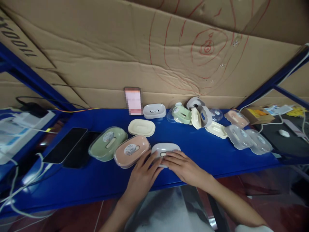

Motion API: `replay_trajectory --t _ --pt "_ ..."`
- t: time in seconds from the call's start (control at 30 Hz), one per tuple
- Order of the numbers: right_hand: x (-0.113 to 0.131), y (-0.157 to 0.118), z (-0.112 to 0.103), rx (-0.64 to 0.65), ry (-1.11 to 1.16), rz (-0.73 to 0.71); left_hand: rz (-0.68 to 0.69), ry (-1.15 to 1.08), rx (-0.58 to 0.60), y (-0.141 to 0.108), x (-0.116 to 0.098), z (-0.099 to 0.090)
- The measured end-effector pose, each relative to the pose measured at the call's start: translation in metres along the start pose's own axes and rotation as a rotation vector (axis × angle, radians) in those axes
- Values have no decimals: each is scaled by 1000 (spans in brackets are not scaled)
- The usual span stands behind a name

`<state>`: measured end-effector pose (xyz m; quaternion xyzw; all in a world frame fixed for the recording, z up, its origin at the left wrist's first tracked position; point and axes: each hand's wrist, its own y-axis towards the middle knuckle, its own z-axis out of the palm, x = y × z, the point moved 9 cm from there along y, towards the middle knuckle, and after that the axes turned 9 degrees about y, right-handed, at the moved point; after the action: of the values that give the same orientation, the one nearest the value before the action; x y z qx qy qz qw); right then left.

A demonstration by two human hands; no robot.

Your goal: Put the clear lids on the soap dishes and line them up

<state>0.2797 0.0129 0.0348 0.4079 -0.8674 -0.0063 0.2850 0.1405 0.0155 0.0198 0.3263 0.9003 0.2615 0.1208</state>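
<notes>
A pale grey oval soap box (166,147) lies on the blue tabletop near its front edge, with a small slot in its top. My left hand (146,169) grips its left side, fingertips over the rim. From the right, my right hand (182,164) holds it, with its fingers lying across the top near the slot. The undersides of both hands are hidden. Just left of my left hand sits a pink soap box (142,145) under a clear cover, and beyond it a green soap box (116,137), also covered. A cream oval tray (141,127) lies behind them.
Another grey box (154,111) stands at the back beside a propped phone (133,101). Several box parts and clear covers (240,137) are piled at the right. Two dark phones (66,145) and white cables (14,180) lie at the left. Cardboard (96,48) walls the back.
</notes>
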Motion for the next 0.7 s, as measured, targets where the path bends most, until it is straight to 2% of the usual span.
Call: replay_trajectory --t 0.07,0.17,0.23,0.33,0.47,0.6,0.7 --pt "-9 19 -10 21 93 -61 -6 1 -5 1 1 -2" --pt "-45 63 -29 -91 157 -53 -14 -31 -17 5 0 -7" --pt "-71 95 -27 -107 84 -34 -14 -73 -30 7 -3 -11" --pt "-93 127 -13 -42 -14 -45 -7 -139 -27 7 -7 -14" --pt "-105 122 -18 -66 -91 -18 16 -188 13 5 -9 -9" --pt "-122 109 -42 -161 -193 75 27 -168 21 7 -8 -5" --pt "-139 122 -56 -215 -239 129 32 -160 19 9 -7 -5"
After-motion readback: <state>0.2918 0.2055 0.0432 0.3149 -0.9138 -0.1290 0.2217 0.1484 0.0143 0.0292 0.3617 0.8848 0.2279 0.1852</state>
